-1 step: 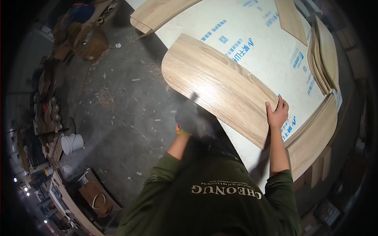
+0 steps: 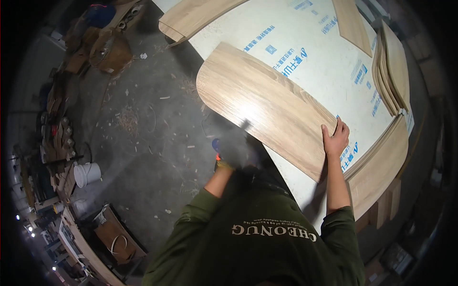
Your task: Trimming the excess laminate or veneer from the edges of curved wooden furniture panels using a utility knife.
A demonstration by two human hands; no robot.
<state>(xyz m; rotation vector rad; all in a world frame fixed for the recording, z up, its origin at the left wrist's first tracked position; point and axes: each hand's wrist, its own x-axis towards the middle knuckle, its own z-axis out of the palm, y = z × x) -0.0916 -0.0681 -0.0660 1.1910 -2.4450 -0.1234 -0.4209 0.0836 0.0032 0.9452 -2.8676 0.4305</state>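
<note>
A long wood-grain board with a rounded far-left end lies on the white printed sheet. My right hand, bare, holds the board's right end, thumb on its face and fingers at the far corner. At the near long edge is my left hand, in a grey glove with an orange and yellow cuff. Motion blurs its fingers. They close round something I cannot make out: a blue end shows on one side, and a dark narrow tip reaches the board's edge.
The white sheet with blue print covers the work surface. Curved boards are stacked at right, more at near right. Another board lies far left. Shavings litter the floor; a white bucket stands left.
My left hand has shifted slightly right along the board's near edge, dark tip included, and the blue end now shows. My right hand and the board look still.
</note>
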